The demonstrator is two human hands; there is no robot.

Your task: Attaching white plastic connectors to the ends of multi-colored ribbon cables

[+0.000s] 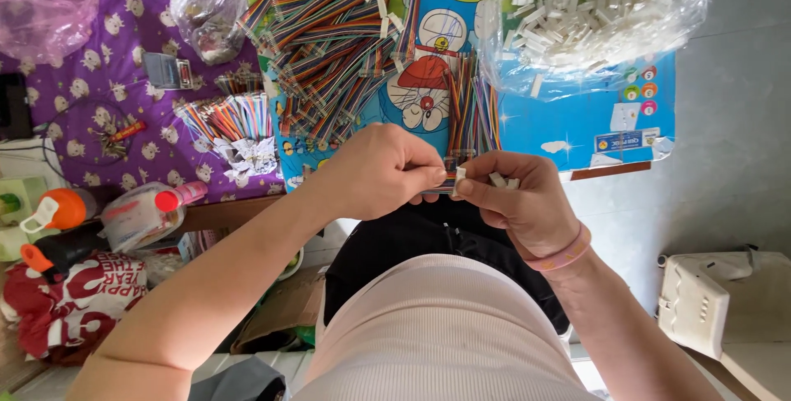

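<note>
The person wears a pale pink ribbed top, snug over the belly, and black trousers below it. Both arms are bare to above the elbow (no sleeve shows in view). The left hand [381, 172] carries nothing on it; the right hand [519, 203] has a pink band [563, 257] round the wrist.

Rainbow-striped ribbon cables [329, 30] piled on a blue cartoon-print board [577, 133], purple cloth [99, 79] with little white figures far left (cute), white connectors in the clear bag [593, 18], pink wristband [564, 257].
</note>
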